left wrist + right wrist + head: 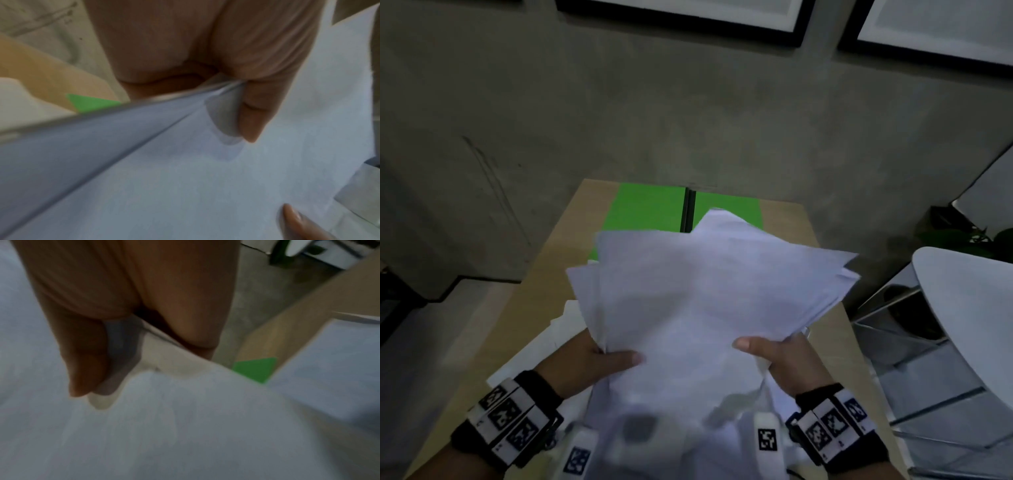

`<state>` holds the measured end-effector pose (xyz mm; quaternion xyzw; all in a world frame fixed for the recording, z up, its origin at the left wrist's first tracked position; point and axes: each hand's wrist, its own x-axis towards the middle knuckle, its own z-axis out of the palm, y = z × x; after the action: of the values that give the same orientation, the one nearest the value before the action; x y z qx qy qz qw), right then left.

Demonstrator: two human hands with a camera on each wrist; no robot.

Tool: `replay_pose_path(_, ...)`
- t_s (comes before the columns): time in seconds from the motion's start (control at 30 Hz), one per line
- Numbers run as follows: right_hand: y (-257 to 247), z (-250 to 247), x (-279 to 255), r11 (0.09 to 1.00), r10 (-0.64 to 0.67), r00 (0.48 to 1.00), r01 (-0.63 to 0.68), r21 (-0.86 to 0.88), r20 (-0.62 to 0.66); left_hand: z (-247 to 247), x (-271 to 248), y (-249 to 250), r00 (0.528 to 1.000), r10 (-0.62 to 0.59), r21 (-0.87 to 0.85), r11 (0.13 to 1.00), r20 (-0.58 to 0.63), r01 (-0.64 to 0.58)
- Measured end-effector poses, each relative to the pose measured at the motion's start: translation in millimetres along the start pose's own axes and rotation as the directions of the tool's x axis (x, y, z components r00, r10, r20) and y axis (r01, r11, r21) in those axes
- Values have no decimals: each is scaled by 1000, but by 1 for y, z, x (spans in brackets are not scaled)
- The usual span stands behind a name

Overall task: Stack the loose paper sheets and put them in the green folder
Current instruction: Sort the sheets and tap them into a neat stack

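Where the grey concrete wall (688, 113) fills the far half of the head view, two black-framed pictures (688, 17) hang along its top edge. Below it stands a light wooden table (544, 274), its far end touching the wall. To the right of the table are a white rounded seat (969, 308) and a metal-and-glass rack (914, 342), with a dark green plant (962, 240) behind them.

On the far end of the table lies the green folder (643, 209), spread open and flat, with a dark spine running down its middle. Its near part is hidden behind the paper.

The paper sheets (705, 301) are held up over the table in a loose, uneven fan, tilted toward the camera, with corners sticking out at the top, left and right. The edges are not lined up. More white paper (527, 356) lies on the table beneath, at the near left.

The left hand (589, 363) grips the lower left edge of the bundle, thumb pressed across the front sheet. The left wrist view shows that thumb (255, 113) lying on the top sheet with the edges pinched under the palm, and a green corner of the folder (90, 104) showing beyond.

The right hand (787, 359) clasps the lower right edge in the same way, thumb on front, other fingers hidden behind the sheets. In the right wrist view its thumb (86, 369) bears down on the paper, which buckles beside it.

Both wrists wear black bands (510, 421) with white coded tags.
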<state>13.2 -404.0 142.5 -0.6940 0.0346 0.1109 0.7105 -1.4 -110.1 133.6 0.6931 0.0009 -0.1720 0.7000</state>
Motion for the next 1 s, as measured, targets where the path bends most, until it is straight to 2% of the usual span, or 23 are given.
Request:
replay_pose_path(0.17, -34, 1, -13, 973, -205, 977, 197, -116, -61, 10, 6, 31, 961, 228, 78, 973, -156, -218)
replay_pose_path(0.27, -35, 2, -12, 966, -242, 968, 234, -107, -67, 12, 7, 42, 914, 335, 81, 942, -229, -325)
replay_pose_path(0.37, -33, 6, -10, 972, -233, 972, 233, 5, -8, 13, 8, 46, 879, 424, 162, 904, -218, -396)
replay_pose_path(0.47, -31, 9, -4, 956, -286, 958, 286, 64, -10, 14, 12, 48, 865, 436, 171, 899, -249, -403)
replay_pose_path(0.67, -44, 31, 2, 927, -360, 906, 375, 27, -222, 28, 14, 58, 826, 471, 160, 882, -311, -443)
replay_pose_path(0.73, -49, 39, -2, 911, -385, 873, 411, 28, -299, 35, 13, 62, 802, 480, 159, 877, -355, -454)
replay_pose_path(0.87, -54, 47, -6, 912, -353, 824, 410, 35, -444, 47, 11, 64, 751, 431, 21, 873, -500, -487)
replay_pose_path(1.0, -51, 46, -8, 925, -327, 847, 378, 42, -419, 48, 11, 67, 693, 400, 15, 872, -600, -490)
